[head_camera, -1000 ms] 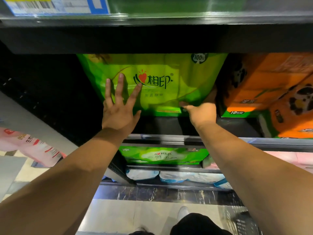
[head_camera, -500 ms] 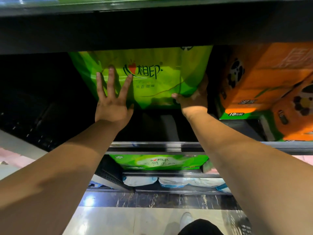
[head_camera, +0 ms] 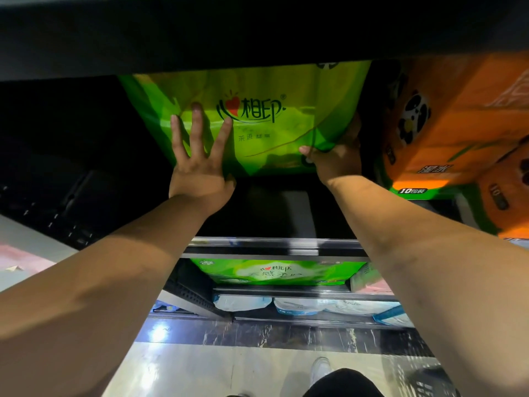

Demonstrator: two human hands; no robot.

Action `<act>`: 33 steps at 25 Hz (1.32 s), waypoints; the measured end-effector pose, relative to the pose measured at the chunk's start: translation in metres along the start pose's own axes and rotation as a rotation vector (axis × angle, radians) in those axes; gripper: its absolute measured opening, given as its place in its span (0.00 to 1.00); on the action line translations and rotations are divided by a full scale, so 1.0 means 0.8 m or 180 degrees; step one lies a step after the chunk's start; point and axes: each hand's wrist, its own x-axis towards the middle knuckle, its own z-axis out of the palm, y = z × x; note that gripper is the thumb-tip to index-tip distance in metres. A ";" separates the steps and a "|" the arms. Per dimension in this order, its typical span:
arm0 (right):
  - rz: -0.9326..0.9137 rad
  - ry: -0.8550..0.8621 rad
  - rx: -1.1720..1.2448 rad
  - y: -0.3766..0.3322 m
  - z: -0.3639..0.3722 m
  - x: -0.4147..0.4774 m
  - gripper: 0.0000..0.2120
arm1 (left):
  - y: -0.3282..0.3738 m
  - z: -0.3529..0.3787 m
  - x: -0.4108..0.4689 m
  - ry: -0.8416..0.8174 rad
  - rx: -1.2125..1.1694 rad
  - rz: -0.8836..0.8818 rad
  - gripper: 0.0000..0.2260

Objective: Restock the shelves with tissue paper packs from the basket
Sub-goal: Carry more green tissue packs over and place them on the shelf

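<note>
A big green tissue pack (head_camera: 257, 110) with a red heart logo stands inside a dark shelf bay, its top hidden under the shelf above. My left hand (head_camera: 197, 159) presses flat on its front with fingers spread. My right hand (head_camera: 333, 159) grips the pack's lower right corner, fingers curled round its side. The shelf board (head_camera: 274, 245) runs below both wrists. The basket (head_camera: 426, 382) shows only as dark mesh at the bottom right.
Orange panda-print tissue packs (head_camera: 458, 124) fill the bay right beside the green pack. The bay to the left is dark. Lower shelves hold another green pack (head_camera: 274, 272) and white-blue packs (head_camera: 300, 306). My shoe (head_camera: 320, 371) stands on the pale floor.
The green pack has slid deeper into the shelf bay, and both hands have gone in with it. My view has tipped further down, so the upper shelf's price label is gone.
</note>
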 end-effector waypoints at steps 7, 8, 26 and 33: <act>0.0090 -0.0080 -0.0430 -0.005 -0.007 -0.002 0.52 | -0.007 0.005 0.001 0.0033 0.0071 0.0131 0.45; 0.0154 -0.0153 -0.0705 -0.007 -0.010 -0.007 0.52 | -0.008 0.005 -0.001 0.0072 0.0062 0.0163 0.45; -0.0182 -0.1546 -0.3178 -0.115 -0.066 -0.216 0.31 | -0.033 -0.057 -0.130 -0.0861 -0.0516 0.0387 0.30; -0.0976 -0.2002 -0.3124 -0.132 -0.094 -0.273 0.30 | -0.039 -0.107 -0.248 -0.0705 -0.0594 -0.0343 0.30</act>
